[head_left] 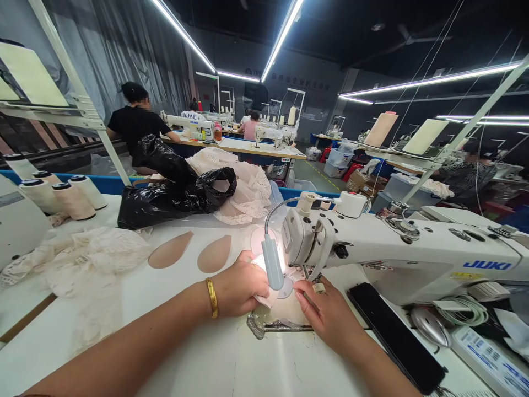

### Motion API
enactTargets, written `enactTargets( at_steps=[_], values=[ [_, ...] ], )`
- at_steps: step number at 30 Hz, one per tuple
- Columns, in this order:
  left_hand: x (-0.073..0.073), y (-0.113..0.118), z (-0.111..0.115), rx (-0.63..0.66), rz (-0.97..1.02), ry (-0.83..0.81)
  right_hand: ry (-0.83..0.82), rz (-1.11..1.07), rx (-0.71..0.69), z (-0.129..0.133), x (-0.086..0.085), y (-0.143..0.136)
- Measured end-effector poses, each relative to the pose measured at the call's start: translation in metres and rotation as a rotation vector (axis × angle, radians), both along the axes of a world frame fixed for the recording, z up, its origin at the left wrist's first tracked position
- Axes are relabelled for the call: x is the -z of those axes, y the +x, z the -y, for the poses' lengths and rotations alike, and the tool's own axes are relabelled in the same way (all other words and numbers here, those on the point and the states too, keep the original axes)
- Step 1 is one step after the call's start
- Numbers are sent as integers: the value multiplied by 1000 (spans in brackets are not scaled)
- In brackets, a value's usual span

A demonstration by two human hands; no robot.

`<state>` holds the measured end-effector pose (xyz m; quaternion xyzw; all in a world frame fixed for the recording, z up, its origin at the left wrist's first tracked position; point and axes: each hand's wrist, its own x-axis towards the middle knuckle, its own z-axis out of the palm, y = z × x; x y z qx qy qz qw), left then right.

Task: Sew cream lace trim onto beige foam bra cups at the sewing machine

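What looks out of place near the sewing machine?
Perhaps the black phone: it lies slantwise close to the right hand, where it might get in the way. I see no obvious spill.

Tube lights point(282, 40) glow beneath a dark ceiling point(343, 22) and gray curtain point(140, 49).

"JUKI" (in blue) on near sewing machine point(425, 242), farther machine point(182, 124)

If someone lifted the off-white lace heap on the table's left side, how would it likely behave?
The lace heap would probably sag and drape, since it lies in loose, crumpled folds. It is likely light for its bulk, as the thin cloth looks partly see-through. Its spread-out edges might trail.
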<state>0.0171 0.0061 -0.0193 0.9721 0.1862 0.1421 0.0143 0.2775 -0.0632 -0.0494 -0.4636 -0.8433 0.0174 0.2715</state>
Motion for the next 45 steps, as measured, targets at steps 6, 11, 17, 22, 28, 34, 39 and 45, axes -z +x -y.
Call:
enactTargets(
  at_steps=[6, 11, 17, 22, 28, 34, 39, 45],
  values=[
    [-1, 0, 0, 8, -7, -47, 115, -143, 13, -2, -5, -2],
    [0, 1, 1, -11, -8, -37, 42, -167, 68, -5, -1, 0],
    [4, 1, 3, -8, -11, -17, 30, -211, 67, -4, -4, -3],
    [7, 0, 2, -6, -4, -9, -25, -237, 96, -2, -4, -3],
    [9, -2, 1, 8, 9, -33, -41, -219, 93, -2, -3, -1],
    [11, -2, 1, 15, 29, -34, -45, -214, 86, -2, -4, -2],
    [11, -2, 1, 27, 41, -35, -90, -243, 88, -2, -1, -1],
    [11, -2, 2, 25, 40, -52, -65, -230, 77, -1, -4, -2]
  ],
)
